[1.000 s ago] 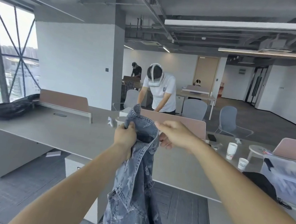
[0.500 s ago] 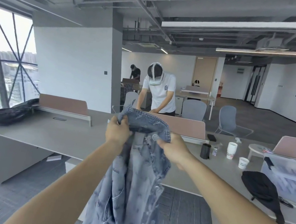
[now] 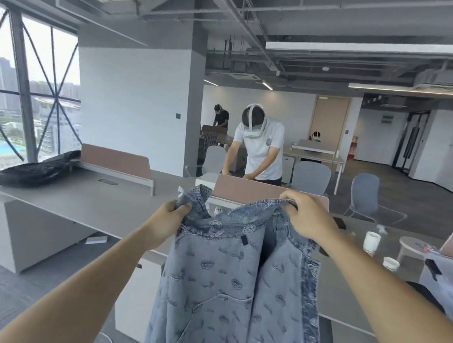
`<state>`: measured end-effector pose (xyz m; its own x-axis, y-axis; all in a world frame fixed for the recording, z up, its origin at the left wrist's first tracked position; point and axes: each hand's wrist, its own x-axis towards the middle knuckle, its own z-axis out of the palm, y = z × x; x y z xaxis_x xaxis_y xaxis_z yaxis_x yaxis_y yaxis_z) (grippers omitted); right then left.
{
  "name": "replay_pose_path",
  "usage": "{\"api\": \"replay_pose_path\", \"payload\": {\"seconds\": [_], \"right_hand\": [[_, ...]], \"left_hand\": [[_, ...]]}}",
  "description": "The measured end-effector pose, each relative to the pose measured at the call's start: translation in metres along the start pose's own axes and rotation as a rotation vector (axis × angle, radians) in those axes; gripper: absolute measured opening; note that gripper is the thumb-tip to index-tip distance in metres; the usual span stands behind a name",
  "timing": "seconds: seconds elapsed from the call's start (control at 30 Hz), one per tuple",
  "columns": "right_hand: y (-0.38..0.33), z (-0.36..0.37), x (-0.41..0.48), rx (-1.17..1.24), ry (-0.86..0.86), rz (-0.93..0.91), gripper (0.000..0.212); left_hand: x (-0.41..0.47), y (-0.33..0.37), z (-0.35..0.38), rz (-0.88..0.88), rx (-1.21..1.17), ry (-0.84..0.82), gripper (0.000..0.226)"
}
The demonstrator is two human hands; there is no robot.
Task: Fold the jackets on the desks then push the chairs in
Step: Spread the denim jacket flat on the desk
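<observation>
Both arms are stretched out, and the denim jacket hangs in the air between them, front and centre, draping down toward 6 o'clock and out of frame. The left hand pinches one shoulder edge right by the collar, at the jacket's 10 o'clock corner, with the fingers curled into the fabric. The right hand grips the other shoulder at 2 o'clock. It sits a bit higher, with the fingers hooked over the top seam. The jacket is up off the worktop, held in front of its near edge.

Past it on the worktop there's a crumpled black bundle way out at 10 o'clock by the window. Can't tell if it's a jacket or a bag. A pink divider sits just behind it, and two paper cups are at 3 o'clock of the right hand. Further back at 12 o'clock a person in a white shirt bends over the next desk, with grey chairs on either side.
</observation>
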<state>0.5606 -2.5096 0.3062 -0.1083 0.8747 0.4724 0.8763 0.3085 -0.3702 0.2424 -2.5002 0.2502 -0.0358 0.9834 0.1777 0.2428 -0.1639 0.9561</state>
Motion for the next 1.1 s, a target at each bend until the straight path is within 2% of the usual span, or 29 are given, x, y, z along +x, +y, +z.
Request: {"api": "replay_pose_path", "payload": {"seconds": [0.13, 0.17, 0.23, 0.3, 0.4, 0.43, 0.53, 0.6, 0.67, 0.8, 0.9, 1.0, 1.1], "right_hand": [[0.008, -0.015, 0.003, -0.204, -0.104, -0.065, 0.021], [0.011, -0.018, 0.003, -0.224, -0.121, -0.077, 0.020], [0.013, -0.025, 0.002, -0.248, -0.171, -0.073, 0.026], [0.016, -0.033, -0.004, -0.255, -0.235, -0.053, 0.051], [0.027, -0.030, -0.020, -0.333, -0.416, 0.028, 0.098], [0.033, -0.024, -0.025, -0.401, -0.485, 0.047, 0.102], [0.047, -0.005, -0.038, -0.547, -0.533, 0.062, 0.056], [0.053, 0.002, -0.042, -0.612, -0.508, 0.068, 0.048], [0.060, 0.005, -0.047, -0.591, -0.485, 0.101, 0.039], [0.078, 0.020, -0.052, -0.292, -0.418, 0.221, 0.023], [0.074, 0.032, -0.056, -0.024, -0.323, 0.322, 0.007], [0.063, 0.041, -0.053, 0.228, -0.262, 0.450, 0.013], [0.056, 0.043, -0.046, 0.256, -0.200, 0.439, 0.013]], "left_hand": [[-0.001, -0.009, -0.011, -0.037, 0.029, -0.037, 0.072], [-0.003, -0.008, -0.012, -0.028, 0.084, -0.073, 0.073], [-0.005, -0.008, -0.014, -0.009, 0.181, -0.124, 0.053], [0.000, -0.014, -0.021, -0.035, 0.179, -0.129, 0.047], [0.006, -0.025, -0.036, -0.071, 0.089, -0.127, 0.059], [0.008, -0.028, -0.039, -0.064, 0.090, -0.109, 0.059], [0.009, -0.021, -0.033, -0.003, 0.273, -0.005, 0.056], [0.010, -0.016, -0.028, 0.061, 0.485, 0.045, 0.042], [0.007, -0.013, -0.024, 0.072, 0.580, 0.073, 0.020], [0.006, -0.029, -0.026, 0.065, 0.678, 0.172, 0.018], [0.006, -0.043, -0.026, 0.055, 0.730, 0.152, 0.023], [0.004, -0.054, -0.028, 0.017, 0.766, 0.094, 0.027], [0.005, -0.063, -0.038, -0.016, 0.699, 0.033, 0.032]]}}
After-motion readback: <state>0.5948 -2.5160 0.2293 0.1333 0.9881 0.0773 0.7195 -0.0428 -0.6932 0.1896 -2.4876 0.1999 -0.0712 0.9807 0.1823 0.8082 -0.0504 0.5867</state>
